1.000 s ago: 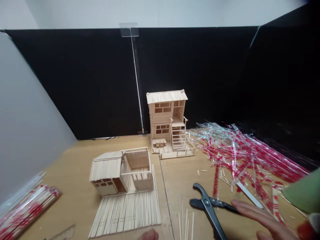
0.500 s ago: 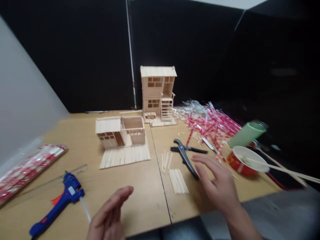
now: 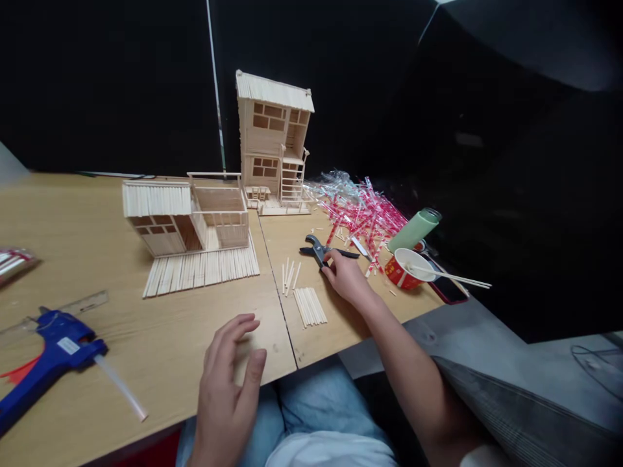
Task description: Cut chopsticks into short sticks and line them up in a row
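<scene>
My right hand [image 3: 348, 279] is on the handle of the dark cutting pliers [image 3: 318, 250], its fingers closed round it. Just left of it, a row of short wooden sticks [image 3: 310, 307] lies on the table, with a few loose sticks [image 3: 291, 277] above. My left hand [image 3: 232, 376] hovers over the table's front edge, fingers apart and holding nothing. Farther back sits a low stick-built house [image 3: 158, 198] with an open-topped room and a slatted floor. Behind it, to the right, rises a two-storey stick house [image 3: 275, 130].
A blue glue gun [image 3: 65, 344] and a clear ruler [image 3: 90, 301] lie at the left. Crumpled red-and-clear wrappers [image 3: 365, 204], a green bottle [image 3: 416, 230], a red paper bowl [image 3: 406, 275] with chopsticks and a phone [image 3: 450, 290] are at the right.
My right hand has moved onto the pliers and closed on the handle. My left hand stays empty, its thumb now spread. The view has shifted to the right and downward.
</scene>
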`<state>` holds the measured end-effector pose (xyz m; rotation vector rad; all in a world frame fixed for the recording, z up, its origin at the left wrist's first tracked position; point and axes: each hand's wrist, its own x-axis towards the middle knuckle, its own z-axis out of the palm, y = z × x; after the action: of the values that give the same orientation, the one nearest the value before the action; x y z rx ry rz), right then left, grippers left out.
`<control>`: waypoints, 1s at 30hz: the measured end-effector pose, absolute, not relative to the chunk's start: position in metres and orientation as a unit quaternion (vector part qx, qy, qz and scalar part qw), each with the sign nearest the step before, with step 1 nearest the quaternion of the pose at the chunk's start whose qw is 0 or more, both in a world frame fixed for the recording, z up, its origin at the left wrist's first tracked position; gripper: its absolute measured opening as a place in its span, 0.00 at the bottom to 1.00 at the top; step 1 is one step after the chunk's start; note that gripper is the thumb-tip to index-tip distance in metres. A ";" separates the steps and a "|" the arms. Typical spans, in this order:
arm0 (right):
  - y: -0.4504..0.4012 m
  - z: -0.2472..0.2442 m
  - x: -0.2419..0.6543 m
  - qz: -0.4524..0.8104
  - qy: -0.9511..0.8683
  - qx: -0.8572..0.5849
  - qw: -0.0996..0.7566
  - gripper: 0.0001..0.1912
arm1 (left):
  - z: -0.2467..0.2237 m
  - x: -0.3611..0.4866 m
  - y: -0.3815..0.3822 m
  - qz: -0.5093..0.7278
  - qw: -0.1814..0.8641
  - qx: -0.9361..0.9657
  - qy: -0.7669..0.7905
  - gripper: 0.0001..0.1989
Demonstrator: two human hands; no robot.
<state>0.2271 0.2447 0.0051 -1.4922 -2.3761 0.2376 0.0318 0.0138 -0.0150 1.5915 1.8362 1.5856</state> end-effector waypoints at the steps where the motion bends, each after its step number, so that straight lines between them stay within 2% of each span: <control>1: 0.250 0.006 0.227 0.076 -0.830 -0.529 0.160 0.09 | -0.019 0.030 0.015 0.536 0.122 0.548 0.631 0.12; 7: 0.262 0.015 0.222 0.017 -0.816 -0.552 0.170 0.11 | -0.027 0.028 0.017 0.509 0.120 0.562 0.640 0.12; 11: 0.241 0.014 0.204 0.107 -0.861 -0.463 0.180 0.13 | -0.027 0.028 0.017 0.491 0.116 0.577 0.642 0.12; 14: 0.223 0.012 0.184 0.168 -0.880 -0.419 0.147 0.22 | -0.028 0.028 0.018 0.472 0.113 0.587 0.648 0.13; 16: 0.214 0.011 0.171 0.167 -0.884 -0.419 0.121 0.30 | -0.029 0.028 0.018 0.463 0.108 0.591 0.652 0.13; 18: 0.209 0.011 0.160 0.160 -0.890 -0.412 0.110 0.33 | -0.029 0.028 0.018 0.458 0.100 0.593 0.654 0.13; 20: 0.209 0.011 0.152 0.155 -0.897 -0.400 0.107 0.30 | -0.029 0.028 0.018 0.454 0.095 0.596 0.656 0.13; 25: 0.230 0.012 0.142 0.174 -0.898 -0.388 0.111 0.12 | -0.030 0.027 0.017 0.449 0.086 0.601 0.656 0.12; 27: 0.239 0.014 0.142 0.177 -0.898 -0.388 0.107 0.12 | -0.031 0.026 0.017 0.447 0.084 0.603 0.655 0.12; 30: 0.243 0.019 0.143 0.161 -0.885 -0.425 0.099 0.22 | -0.032 0.026 0.017 0.441 0.084 0.610 0.653 0.13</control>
<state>0.1434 0.2428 0.0188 -1.2573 -2.6174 0.4750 0.0256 0.0168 -0.0320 1.8196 1.9481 1.3150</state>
